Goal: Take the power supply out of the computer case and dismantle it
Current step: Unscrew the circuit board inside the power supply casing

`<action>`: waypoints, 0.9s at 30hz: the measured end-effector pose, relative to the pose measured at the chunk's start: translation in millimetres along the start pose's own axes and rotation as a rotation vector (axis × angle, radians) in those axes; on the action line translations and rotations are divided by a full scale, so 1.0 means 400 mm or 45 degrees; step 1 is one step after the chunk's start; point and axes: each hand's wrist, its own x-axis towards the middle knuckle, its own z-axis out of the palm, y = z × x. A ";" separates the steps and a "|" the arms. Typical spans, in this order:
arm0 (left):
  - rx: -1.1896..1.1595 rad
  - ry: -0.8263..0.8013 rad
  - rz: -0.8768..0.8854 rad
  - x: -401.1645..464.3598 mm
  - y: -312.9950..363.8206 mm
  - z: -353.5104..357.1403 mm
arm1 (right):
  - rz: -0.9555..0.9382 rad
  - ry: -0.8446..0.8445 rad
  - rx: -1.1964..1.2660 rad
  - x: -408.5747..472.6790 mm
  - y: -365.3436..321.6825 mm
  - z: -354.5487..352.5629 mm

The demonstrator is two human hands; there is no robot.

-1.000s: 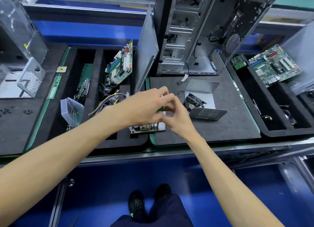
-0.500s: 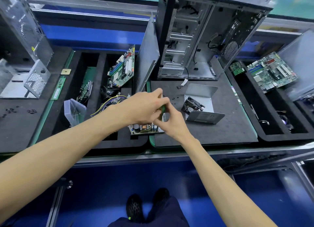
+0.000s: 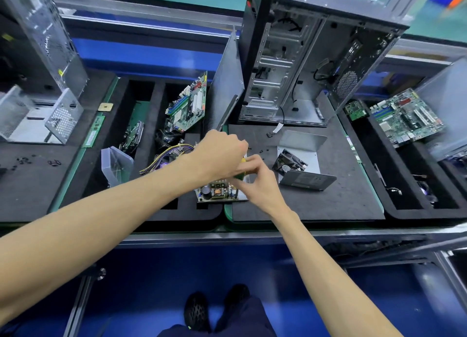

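Centre frame: left hand clenches a green-yellow screwdriver handle; right hand pinches it lower down. Power supply board lies directly beneath both, long axis left-right.

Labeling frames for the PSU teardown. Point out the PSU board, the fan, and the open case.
PSU board [image 3: 217, 193]: head view, on the coil near its front edge.
Fan [image 3: 289, 163]: head view, on its black frame inside the metal cover.
Case [image 3: 274, 66]: head view, on the inner drive cage.
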 end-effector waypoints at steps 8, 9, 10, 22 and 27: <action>-0.279 -0.128 0.197 0.004 -0.007 -0.013 | 0.064 -0.083 0.001 0.006 0.000 -0.017; -0.164 -0.097 0.122 0.008 -0.001 -0.015 | 0.076 -0.089 0.011 0.002 0.002 -0.008; -0.074 -0.064 0.067 0.010 0.002 -0.018 | 0.086 -0.057 0.040 -0.001 0.003 0.000; 0.037 -0.046 -0.015 0.007 -0.004 -0.009 | 0.054 0.001 -0.045 -0.002 0.001 0.001; -0.440 -0.127 0.320 -0.015 -0.014 -0.004 | 0.057 -0.006 -0.047 0.013 0.005 -0.029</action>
